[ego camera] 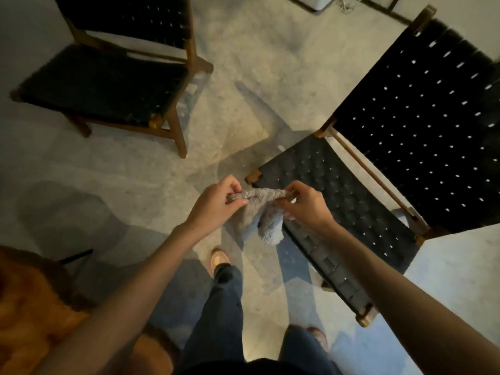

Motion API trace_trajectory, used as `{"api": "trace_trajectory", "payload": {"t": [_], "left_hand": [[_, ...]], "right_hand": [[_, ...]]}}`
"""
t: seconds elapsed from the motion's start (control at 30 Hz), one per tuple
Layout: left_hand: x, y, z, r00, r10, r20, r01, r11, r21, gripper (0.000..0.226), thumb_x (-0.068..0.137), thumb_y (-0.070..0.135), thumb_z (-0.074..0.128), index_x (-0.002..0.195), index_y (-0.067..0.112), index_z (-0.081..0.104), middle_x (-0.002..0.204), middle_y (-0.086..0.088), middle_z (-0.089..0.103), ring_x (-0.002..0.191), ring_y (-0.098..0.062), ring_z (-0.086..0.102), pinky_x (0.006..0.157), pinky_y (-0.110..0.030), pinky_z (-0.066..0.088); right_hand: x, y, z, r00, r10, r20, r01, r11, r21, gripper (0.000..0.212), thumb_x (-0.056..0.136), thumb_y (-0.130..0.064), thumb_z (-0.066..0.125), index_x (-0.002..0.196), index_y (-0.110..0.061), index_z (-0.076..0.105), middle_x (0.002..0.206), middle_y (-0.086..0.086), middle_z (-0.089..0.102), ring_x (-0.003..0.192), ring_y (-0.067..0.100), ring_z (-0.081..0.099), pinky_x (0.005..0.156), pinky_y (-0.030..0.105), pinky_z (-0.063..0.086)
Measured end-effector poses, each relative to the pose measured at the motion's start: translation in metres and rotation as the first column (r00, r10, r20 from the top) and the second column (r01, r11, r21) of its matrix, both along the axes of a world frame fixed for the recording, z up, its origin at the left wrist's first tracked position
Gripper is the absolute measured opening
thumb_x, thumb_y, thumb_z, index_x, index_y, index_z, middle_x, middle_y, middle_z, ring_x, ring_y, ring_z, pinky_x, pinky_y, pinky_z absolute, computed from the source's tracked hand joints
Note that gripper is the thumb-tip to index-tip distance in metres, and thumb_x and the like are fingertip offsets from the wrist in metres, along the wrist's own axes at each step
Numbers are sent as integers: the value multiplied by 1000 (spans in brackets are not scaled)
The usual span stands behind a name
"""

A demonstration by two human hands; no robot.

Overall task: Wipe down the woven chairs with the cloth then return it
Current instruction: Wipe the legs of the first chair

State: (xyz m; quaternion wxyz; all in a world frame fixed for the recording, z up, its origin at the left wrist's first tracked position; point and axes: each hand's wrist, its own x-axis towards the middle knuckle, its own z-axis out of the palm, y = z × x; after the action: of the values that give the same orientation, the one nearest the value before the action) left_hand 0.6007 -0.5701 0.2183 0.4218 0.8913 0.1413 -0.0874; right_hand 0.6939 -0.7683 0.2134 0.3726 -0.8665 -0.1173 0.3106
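A fluffy grey cloth (pixel 263 215) hangs in the air between my two hands, stretched along its top edge. My left hand (pixel 216 204) pinches its left corner and my right hand (pixel 303 204) pinches its right corner. Just to the right stands a wooden chair with black woven straps (pixel 351 190); its seat corner lies under my right hand and its tall backrest rises at the right. A second black woven chair (pixel 102 85) stands apart at the upper left.
The floor (pixel 230 109) is pale concrete with open space between the two chairs. An orange-brown wooden piece (pixel 32 307) fills the lower left corner. My legs and shoes (pixel 219 261) are below the cloth. A dark frame and a white cord (pixel 347 6) lie at the top.
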Motion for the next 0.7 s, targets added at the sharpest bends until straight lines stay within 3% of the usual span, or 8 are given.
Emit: {"api": "trace_trajectory", "payload": {"t": [0.1,0.23,0.33,0.47,0.5,0.6,0.7], "left_hand": [[50,59,13,995,-102,-9,103,990,95,18,87,26,66,101,21,57,78,7,64,58,-1,52,50,-17,36],[115,114,21,982,-186,-11,185,967,176,17,86,29,67,101,21,67,83,1,68,67,-10,57,56,-27,42],[161,141,18,978,-209,-2,206,961,182,19,86,29,67,103,20,68,83,4,67,69,-10,57,56,-23,40],[229,167,19,963,-271,-6,266,942,205,21,86,31,68,102,18,68,80,9,60,75,-11,57,61,-23,40],[247,174,22,956,-293,-17,290,934,210,21,86,32,67,103,19,68,84,8,63,79,-11,58,64,-25,43],[307,195,30,934,-353,-49,354,904,239,21,87,34,65,105,22,67,94,3,67,83,-13,60,68,-30,49],[373,210,37,912,-406,-50,404,875,267,22,88,33,64,106,20,66,97,-1,69,87,-17,62,73,-35,53]], "right_hand": [[41,54,5,997,-72,24,72,997,-15,18,84,-23,70,93,-12,59,89,6,68,82,26,67,79,46,54],[92,100,16,987,-119,110,126,990,-61,26,81,-36,73,94,-17,60,87,-1,63,82,21,63,71,40,53],[126,118,19,975,-152,164,165,984,-69,27,80,-38,73,93,-18,61,88,-3,64,78,19,64,68,40,54],[175,134,17,961,-257,106,260,965,-21,28,80,-35,75,94,-14,63,86,-5,62,71,14,62,54,13,45],[189,139,15,956,-278,96,281,960,-20,29,80,-35,75,95,-14,63,88,-4,63,72,13,61,56,15,45],[234,160,10,949,-308,65,311,949,-45,27,83,-32,72,97,-11,62,94,0,64,84,20,62,73,35,51],[287,185,13,947,-309,82,315,947,-62,25,85,-31,70,96,-11,60,95,5,64,87,26,63,77,45,53]]}}
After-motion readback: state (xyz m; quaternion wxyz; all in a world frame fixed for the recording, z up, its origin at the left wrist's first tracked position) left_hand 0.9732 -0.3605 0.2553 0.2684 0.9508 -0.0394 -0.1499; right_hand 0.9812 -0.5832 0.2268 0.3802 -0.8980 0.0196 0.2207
